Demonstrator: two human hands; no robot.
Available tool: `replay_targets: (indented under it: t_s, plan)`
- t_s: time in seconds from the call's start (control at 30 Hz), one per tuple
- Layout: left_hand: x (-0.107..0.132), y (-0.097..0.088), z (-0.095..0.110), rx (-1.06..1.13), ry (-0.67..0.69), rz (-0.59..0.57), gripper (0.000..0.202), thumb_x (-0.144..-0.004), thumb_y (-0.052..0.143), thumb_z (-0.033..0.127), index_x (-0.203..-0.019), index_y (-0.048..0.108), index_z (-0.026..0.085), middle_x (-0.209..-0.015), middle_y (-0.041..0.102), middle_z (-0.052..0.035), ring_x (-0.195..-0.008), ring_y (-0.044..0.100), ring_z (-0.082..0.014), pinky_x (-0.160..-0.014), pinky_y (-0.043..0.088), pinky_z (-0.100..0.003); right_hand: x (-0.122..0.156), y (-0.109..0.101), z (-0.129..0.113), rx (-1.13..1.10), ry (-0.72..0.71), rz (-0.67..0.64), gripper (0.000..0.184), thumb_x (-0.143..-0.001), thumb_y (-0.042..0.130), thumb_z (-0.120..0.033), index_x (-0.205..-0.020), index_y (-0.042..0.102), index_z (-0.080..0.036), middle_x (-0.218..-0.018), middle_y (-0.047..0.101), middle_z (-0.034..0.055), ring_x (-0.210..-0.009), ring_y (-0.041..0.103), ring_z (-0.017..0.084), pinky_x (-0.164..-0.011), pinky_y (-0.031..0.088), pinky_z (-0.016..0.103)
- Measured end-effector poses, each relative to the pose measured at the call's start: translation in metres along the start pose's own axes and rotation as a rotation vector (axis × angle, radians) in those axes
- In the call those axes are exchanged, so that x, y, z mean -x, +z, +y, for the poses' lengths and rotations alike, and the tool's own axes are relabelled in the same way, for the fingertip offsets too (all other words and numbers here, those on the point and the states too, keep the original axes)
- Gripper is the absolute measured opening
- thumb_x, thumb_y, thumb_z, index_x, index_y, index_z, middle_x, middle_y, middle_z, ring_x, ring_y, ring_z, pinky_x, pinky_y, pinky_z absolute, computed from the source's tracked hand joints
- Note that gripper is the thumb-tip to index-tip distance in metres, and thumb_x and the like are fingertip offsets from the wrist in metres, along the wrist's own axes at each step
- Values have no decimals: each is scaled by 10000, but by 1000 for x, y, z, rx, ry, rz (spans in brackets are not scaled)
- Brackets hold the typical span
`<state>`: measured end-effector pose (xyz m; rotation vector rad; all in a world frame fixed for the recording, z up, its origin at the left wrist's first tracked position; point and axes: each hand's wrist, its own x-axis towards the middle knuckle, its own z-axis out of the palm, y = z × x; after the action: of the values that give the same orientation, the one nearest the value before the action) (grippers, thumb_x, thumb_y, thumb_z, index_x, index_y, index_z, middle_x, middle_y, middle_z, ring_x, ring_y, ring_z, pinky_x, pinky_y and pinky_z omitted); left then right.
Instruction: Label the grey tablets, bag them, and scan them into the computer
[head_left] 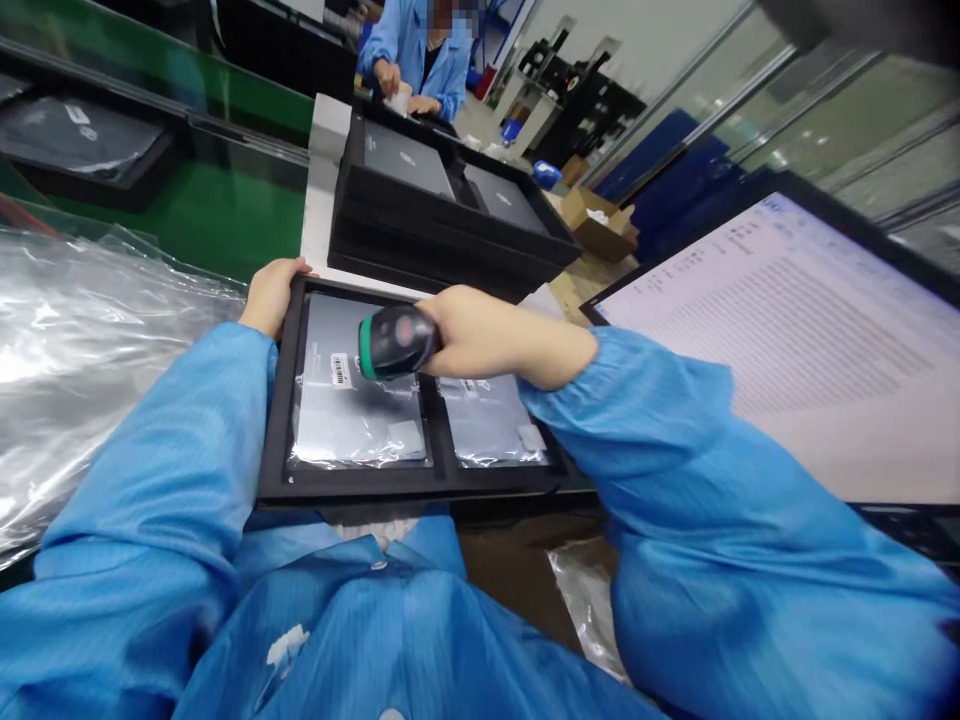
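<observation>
A black tray (279,400) lies in front of me with two grey bagged panels in its compartments. The left panel (352,420) carries a barcode label (340,369). My left hand (271,293) grips the tray's far left corner, fingers curled over the rim. My right hand (480,335) is wrapped round a black handheld scanner (394,342) with a green ring, its head held just above the left panel next to the barcode label. The right panel (491,425) is partly hidden under my right arm.
A stack of black trays (442,235) with grey panels stands beyond. A monitor (795,330) showing a spreadsheet is at the right. Clear plastic film (82,340) lies at the left beside a green conveyor (225,215). Another person in blue (420,55) works at the far end.
</observation>
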<state>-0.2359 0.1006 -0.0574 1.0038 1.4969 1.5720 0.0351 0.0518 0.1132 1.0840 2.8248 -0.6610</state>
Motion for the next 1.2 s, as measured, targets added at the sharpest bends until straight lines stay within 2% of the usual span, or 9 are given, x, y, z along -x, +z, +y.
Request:
replay_targets:
  t_s: [0.13,0.37,0.5,0.67,0.87,0.93,1.0,1.1,1.2]
  plan:
    - [4,2,5,38,1,18,185,-870,605,297,-815,721,164,-1035,756,-81,-1073,669,-243,-1020,494,-311,-29,14,-17,150,-55,-142,180,-707,731,-147,-886,738,-147,-806,732,20,-730,628,173,-699,437,270]
    - [18,9,23,130,-104,46,144,-919,591,211,-851,694,137,-946,752,-86,-976,690,-224,-948,521,-319,-36,19,-15,189,-31,-238,204,-693,733,-134,-897,743,-146,-806,736,29,-707,613,169,-680,422,271]
    - [22,11,28,153,-135,48,150,-928,577,191,-867,694,119,-928,752,-81,-949,704,-219,-926,539,-317,-37,21,-13,164,-15,-218,190,-684,731,-138,-873,744,-155,-777,723,14,-705,606,165,-685,416,270]
    - [19,11,24,163,-141,30,150,-919,580,218,-917,684,109,-940,756,-91,-950,714,-231,-895,563,-320,-36,24,-6,76,-6,-146,126,-671,742,-160,-796,742,-169,-703,683,-15,-706,605,163,-696,416,269]
    - [15,11,19,207,-150,25,152,-915,588,235,-912,676,111,-939,757,-99,-924,711,-228,-917,561,-337,-33,25,-7,14,8,-106,155,-660,785,-187,-806,741,-160,-705,686,-20,-733,631,166,-715,446,264]
    - [14,11,17,224,-152,10,149,-919,593,241,-906,675,117,-947,756,-98,-907,703,-218,-899,555,-326,-26,15,4,-10,64,-15,182,-664,823,-204,-816,734,-158,-737,697,-11,-757,645,174,-732,463,271]
    - [13,10,15,245,-154,-4,157,-926,595,258,-909,675,124,-945,751,-88,-893,694,-212,-877,550,-319,-9,-2,29,-16,201,159,180,-700,838,-225,-814,721,-150,-755,697,8,-768,653,177,-746,474,289]
    - [12,9,16,235,-141,-5,167,-942,578,265,-914,670,129,-944,740,-60,-914,681,-196,-878,539,-293,34,-23,87,-94,567,401,112,-796,781,-196,-787,688,-135,-699,670,32,-694,638,151,-723,477,318]
    - [9,5,19,158,-138,3,183,-951,564,254,-947,679,111,-960,736,-42,-937,660,-187,-900,526,-283,89,-14,144,-352,895,517,74,-814,731,-107,-798,669,-144,-631,639,18,-572,587,128,-659,488,319]
